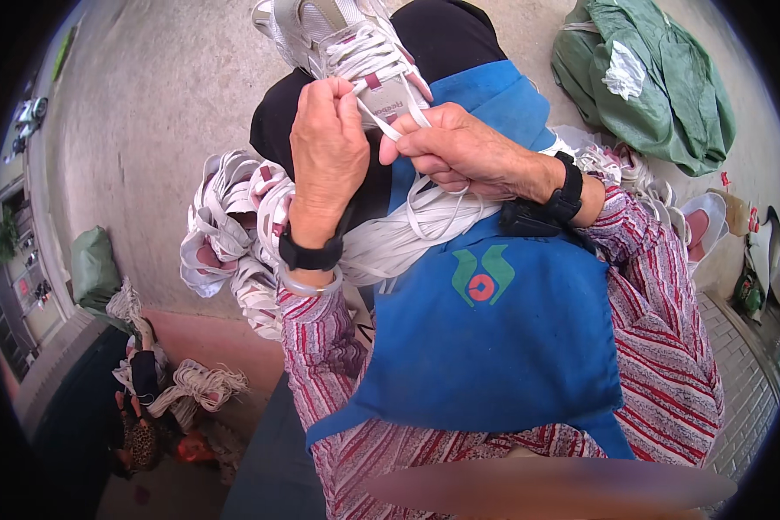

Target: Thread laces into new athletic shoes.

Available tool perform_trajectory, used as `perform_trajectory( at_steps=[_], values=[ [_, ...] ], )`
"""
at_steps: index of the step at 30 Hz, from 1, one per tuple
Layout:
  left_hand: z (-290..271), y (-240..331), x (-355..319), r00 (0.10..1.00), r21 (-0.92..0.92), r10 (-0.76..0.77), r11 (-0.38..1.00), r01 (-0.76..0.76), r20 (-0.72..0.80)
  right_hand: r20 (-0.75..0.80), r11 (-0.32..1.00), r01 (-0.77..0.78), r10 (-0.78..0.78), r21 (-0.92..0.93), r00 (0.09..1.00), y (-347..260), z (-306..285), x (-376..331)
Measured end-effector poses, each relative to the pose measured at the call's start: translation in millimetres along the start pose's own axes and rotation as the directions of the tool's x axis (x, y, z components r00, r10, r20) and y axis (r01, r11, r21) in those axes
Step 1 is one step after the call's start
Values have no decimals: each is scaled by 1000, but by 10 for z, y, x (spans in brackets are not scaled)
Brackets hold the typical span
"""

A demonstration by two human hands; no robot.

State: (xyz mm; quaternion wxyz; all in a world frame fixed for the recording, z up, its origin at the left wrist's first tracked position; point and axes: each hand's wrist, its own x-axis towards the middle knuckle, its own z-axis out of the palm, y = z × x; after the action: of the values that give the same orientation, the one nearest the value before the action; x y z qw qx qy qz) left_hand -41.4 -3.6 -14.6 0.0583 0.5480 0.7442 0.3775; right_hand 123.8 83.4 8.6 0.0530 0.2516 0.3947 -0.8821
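Note:
On my lap lies a white and beige sneaker (381, 65) with dark red and pink trim, its laces partly threaded across the tongue. A white shoelace (384, 123) runs from it to my hands. My left hand (328, 139) is closed in a pinch on the lace beside the eyelets. To its right, my right hand (468, 149) grips the lace between thumb and curled fingers, with a loop hanging below. A thick bundle of white laces (416, 238) lies across my blue apron (494, 355), under my right wrist.
White shoes with pink linings (234, 221) are heaped by my left forearm; more shoes (706, 221) lie beyond my right elbow. A large green sack (646, 87) sits on the concrete floor at far right. At lower left, another person (139, 433) is near a lace bundle (204, 386).

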Motion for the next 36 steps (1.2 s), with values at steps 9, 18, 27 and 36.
perform_trajectory(
  at_steps=[9,18,27,36],
  values=[
    [-27,-34,-103,924,-147,-373,912,382,86,148,999,4,3,-53,989,-329,-194,-220],
    [-271,439,-237,754,-523,-375,552,649,540,345,11,371,-336,-929,876,64,279,-197],
    [-425,433,-510,779,-742,-402,287,606,481,313,137,330,-131,-934,941,-108,-11,-139],
    [-585,583,-650,600,-519,-188,348,781,777,15,982,118,-122,148,992,-11,-75,54]
  ],
)
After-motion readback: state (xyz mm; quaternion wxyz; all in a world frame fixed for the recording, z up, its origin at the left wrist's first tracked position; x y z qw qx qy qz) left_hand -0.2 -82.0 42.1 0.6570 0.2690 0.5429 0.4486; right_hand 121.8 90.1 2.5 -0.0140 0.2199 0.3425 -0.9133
